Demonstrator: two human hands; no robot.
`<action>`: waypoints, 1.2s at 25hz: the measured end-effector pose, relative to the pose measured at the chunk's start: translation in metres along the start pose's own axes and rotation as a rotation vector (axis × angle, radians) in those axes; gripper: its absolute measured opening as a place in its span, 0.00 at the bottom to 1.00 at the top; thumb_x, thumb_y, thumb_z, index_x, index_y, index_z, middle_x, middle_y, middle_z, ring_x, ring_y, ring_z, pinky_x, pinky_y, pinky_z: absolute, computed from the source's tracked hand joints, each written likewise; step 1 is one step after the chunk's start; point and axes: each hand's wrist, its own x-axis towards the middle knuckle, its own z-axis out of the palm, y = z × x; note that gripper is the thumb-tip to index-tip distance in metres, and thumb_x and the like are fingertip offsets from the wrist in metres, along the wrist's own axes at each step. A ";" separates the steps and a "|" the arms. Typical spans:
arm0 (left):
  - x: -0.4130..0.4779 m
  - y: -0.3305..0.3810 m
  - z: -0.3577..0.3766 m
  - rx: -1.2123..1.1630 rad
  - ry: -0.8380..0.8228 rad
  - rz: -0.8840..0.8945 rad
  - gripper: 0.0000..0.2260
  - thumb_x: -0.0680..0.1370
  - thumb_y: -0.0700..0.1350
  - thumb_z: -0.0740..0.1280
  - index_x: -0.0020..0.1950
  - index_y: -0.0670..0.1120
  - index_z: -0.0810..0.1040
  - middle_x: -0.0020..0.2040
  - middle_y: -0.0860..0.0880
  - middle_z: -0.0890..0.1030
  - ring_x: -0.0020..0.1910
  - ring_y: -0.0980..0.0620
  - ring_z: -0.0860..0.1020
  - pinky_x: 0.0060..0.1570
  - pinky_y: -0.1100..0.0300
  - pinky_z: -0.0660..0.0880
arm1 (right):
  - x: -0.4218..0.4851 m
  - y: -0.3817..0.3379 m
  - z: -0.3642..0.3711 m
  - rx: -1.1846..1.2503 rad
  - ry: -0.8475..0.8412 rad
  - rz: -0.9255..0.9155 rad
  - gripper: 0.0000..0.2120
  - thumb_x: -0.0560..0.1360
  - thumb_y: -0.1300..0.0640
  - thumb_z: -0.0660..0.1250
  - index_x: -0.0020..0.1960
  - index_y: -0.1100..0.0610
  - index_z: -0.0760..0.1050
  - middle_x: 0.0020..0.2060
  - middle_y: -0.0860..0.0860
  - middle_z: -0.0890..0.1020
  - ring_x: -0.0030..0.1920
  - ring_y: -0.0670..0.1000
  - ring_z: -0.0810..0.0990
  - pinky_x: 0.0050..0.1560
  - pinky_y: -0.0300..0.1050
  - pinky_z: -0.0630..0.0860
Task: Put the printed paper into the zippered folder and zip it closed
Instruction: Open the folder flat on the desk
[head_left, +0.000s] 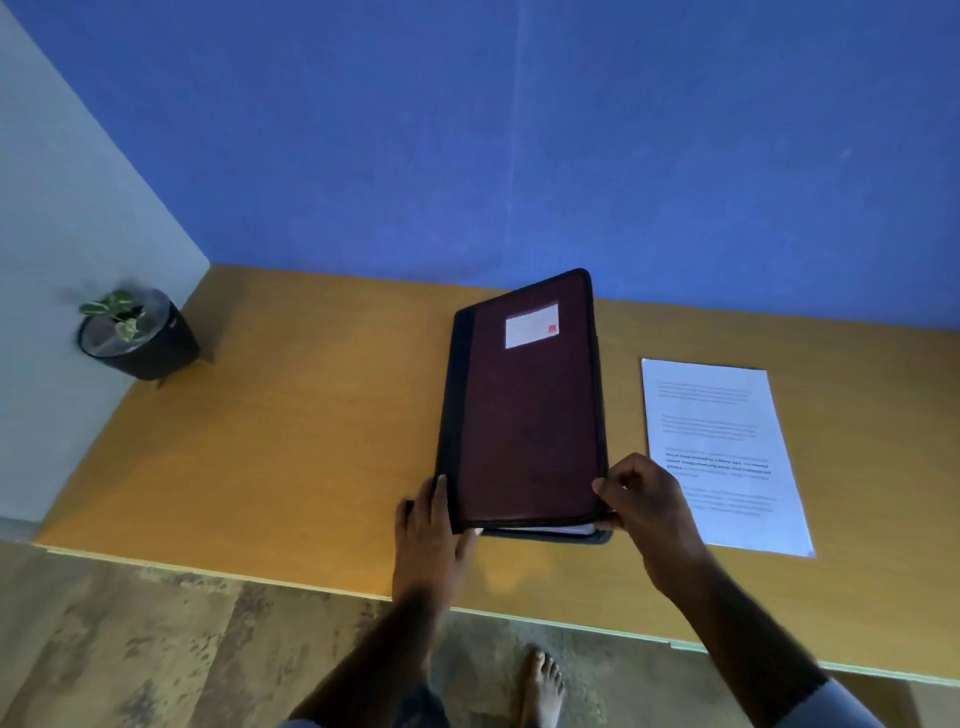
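I have the dark maroon fabric zippered folder with black edging (524, 415) lying on the orange wooden counter (291, 447), its long axis running away from me. My left hand (428, 535) rests flat, fingers together, against the folder's near left corner at the spine side. My right hand (641, 512) pinches the cover's near right corner between thumb and fingers, and that cover is lifted a little, showing pale pages in the gap. The white printed paper sheet (722, 452) lies flat on the counter just beyond and to the outside of my right hand, long axis parallel to the folder, apart from it. I judge the right hand is nearer the sheet, so it should fetch it once the cover swings open.
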 end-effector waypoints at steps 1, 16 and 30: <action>-0.003 -0.007 -0.005 -0.050 -0.036 0.040 0.38 0.79 0.66 0.59 0.82 0.46 0.55 0.80 0.46 0.60 0.79 0.45 0.59 0.79 0.45 0.53 | -0.010 -0.010 0.007 -0.036 0.008 -0.052 0.07 0.75 0.65 0.71 0.41 0.60 0.75 0.36 0.58 0.82 0.37 0.55 0.85 0.33 0.47 0.84; 0.174 -0.033 -0.228 -1.020 -0.113 -0.112 0.31 0.80 0.68 0.55 0.77 0.52 0.68 0.75 0.52 0.72 0.72 0.53 0.72 0.72 0.49 0.68 | -0.043 -0.089 0.224 -0.323 -0.233 -0.811 0.06 0.80 0.51 0.64 0.51 0.52 0.77 0.66 0.47 0.77 0.63 0.44 0.78 0.53 0.45 0.80; 0.196 -0.153 -0.182 -0.442 0.089 -0.366 0.21 0.85 0.44 0.58 0.78 0.46 0.65 0.75 0.43 0.71 0.71 0.42 0.72 0.61 0.56 0.70 | 0.068 0.048 0.123 -1.224 0.022 -0.200 0.34 0.82 0.36 0.51 0.82 0.50 0.49 0.82 0.55 0.42 0.82 0.58 0.40 0.80 0.62 0.51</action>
